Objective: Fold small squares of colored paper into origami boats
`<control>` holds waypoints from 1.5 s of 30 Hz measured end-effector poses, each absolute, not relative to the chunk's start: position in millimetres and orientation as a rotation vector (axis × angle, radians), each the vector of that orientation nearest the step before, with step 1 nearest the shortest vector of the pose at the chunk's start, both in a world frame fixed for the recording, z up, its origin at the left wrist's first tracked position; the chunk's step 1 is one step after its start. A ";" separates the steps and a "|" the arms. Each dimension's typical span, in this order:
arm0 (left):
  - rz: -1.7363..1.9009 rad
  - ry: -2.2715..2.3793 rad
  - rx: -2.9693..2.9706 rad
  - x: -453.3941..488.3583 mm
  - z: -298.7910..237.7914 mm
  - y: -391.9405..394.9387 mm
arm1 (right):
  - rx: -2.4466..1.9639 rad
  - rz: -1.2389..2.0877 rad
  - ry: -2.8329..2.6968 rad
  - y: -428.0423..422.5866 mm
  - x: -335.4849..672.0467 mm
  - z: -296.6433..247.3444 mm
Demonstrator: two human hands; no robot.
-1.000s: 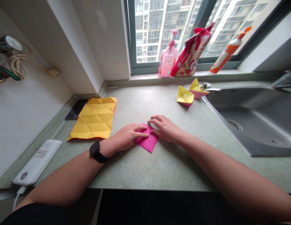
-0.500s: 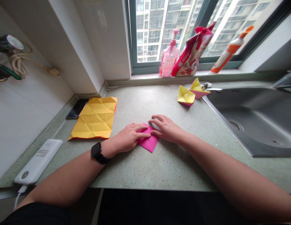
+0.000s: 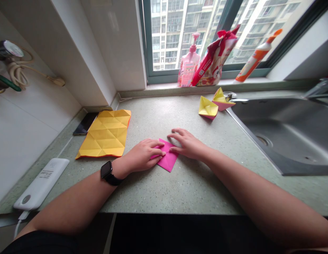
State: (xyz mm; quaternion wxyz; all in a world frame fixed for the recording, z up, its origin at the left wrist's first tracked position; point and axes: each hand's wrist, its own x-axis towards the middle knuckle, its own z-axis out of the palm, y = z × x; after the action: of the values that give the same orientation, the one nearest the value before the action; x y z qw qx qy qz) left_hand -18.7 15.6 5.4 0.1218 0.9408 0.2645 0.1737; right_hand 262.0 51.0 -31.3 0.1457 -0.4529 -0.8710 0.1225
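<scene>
A small pink square of folded paper [image 3: 169,162] lies flat on the countertop, turned with one corner toward me. Crease lines and flap edges meet near its middle. My left hand [image 3: 143,155], with a black watch on the wrist, rests on the paper's left part, fingers pressed down and apart; that corner is hidden beneath them. From the right, my right hand [image 3: 189,144] touches the paper's right side with the thumb. Its other fingers stretch out over the counter beyond the far edge, holding nothing.
Creased yellow paper [image 3: 105,134] partly covers a dark phone [image 3: 84,123] at left. A white power bank [image 3: 42,183] lies nearer. Two folded paper boats, one in front [image 3: 208,107] and one behind [image 3: 222,102], stand by the sink [image 3: 280,174]. A pink pump bottle [image 3: 189,68] stands on the sill.
My left hand has slid slightly left over the pink paper, uncovering more of its middle. My right hand has stayed nearly still. The view has shifted a little.
</scene>
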 end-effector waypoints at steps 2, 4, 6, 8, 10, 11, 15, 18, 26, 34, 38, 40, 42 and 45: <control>0.509 0.780 2.748 -18.5 6.3 15.4 | -1.330 0.373 -2.498 53.2 265.1 -31.4; 0.499 0.791 2.750 -18.3 7.9 14.8 | -1.346 0.390 -2.490 55.0 267.4 -31.0; 0.485 0.806 2.757 -18.3 9.5 14.4 | -1.354 0.404 -2.490 56.1 268.5 -30.4; 0.474 0.820 2.766 -18.8 10.2 14.3 | -1.359 0.409 -2.498 56.8 268.9 -30.2; 0.466 0.836 2.773 -19.6 10.1 14.8 | -1.368 0.402 -2.500 57.3 269.2 -30.4; 0.463 0.844 2.774 -20.1 9.8 15.2 | -1.374 0.397 -2.497 57.7 269.4 -30.7; 0.470 0.880 2.750 -21.5 8.6 16.3 | -1.395 0.398 -2.478 60.3 271.9 -32.1; 0.483 0.897 2.722 -22.1 8.1 16.7 | -1.400 0.410 -2.481 62.6 274.7 -32.5; 0.477 0.882 2.703 -22.7 7.7 17.1 | -1.364 0.403 -2.483 63.7 277.7 -33.1; 0.454 0.864 2.713 -23.8 7.6 16.7 | -1.380 0.357 -2.507 59.1 270.3 -31.5; 0.461 0.848 2.722 -23.9 7.1 16.8 | -1.370 0.346 -2.507 58.2 269.6 -31.7; 0.464 0.842 2.731 -23.8 7.0 16.9 | -1.363 0.341 -2.511 58.0 269.7 -31.0; 0.459 0.842 2.739 -23.6 7.0 16.9 | -1.364 0.336 -2.515 57.7 269.6 -30.0; 0.447 0.860 2.751 -23.5 7.4 16.7 | -1.369 0.332 -2.525 57.1 268.8 -28.5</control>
State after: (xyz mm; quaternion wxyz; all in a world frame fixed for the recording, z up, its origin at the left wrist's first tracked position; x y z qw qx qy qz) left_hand -23.5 16.7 7.4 0.1125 0.9372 0.2930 0.1522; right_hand 268.8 57.1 -28.5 0.1249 -0.4699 -0.8664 0.1138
